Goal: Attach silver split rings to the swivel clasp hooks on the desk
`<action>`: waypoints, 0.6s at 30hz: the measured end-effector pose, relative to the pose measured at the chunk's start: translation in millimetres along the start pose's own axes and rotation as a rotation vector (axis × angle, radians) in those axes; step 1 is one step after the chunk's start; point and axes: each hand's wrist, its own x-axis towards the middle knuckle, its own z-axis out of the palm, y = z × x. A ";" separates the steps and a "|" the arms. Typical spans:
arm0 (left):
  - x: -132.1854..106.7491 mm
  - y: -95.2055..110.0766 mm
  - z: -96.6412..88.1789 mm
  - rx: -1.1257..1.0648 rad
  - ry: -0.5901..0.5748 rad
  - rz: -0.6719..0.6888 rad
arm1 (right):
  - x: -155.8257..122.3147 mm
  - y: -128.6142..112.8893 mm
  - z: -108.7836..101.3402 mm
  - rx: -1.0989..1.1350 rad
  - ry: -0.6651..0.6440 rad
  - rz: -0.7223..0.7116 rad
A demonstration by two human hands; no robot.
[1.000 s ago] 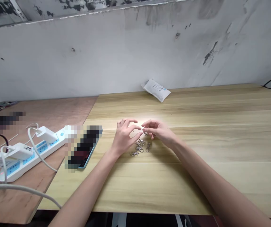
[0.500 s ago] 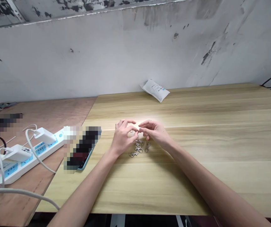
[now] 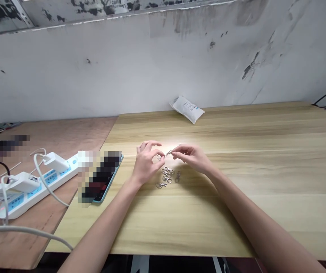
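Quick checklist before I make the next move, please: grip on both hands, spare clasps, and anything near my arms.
1. Right hand pinching the metal clasp: ok, at its fingertips.
2. Left hand gripping the other end: cannot tell; fingertips are beside it, contact too small to see.
3. Loose clasps near the hands: ok, on the table, on the near side of the hands.
4. Phone clear of the hands: ok, left of the left hand.
5. Thick white cable clear of the left forearm: cannot tell; it reaches the forearm's outline in view.
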 end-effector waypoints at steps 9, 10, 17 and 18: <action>0.3 0.0 -1.2 0.010 0.027 0.056 | -0.4 -0.8 7.6 0.099 -0.083 0.049; 0.4 0.5 -1.3 0.003 0.027 0.067 | -0.3 -0.4 9.6 0.102 -0.110 0.037; 0.8 1.1 -2.7 0.008 0.043 0.085 | 0.1 1.8 10.3 0.026 -0.158 -0.007; 1.0 1.3 -3.2 0.013 0.044 0.077 | 0.2 1.8 10.1 0.007 -0.124 -0.011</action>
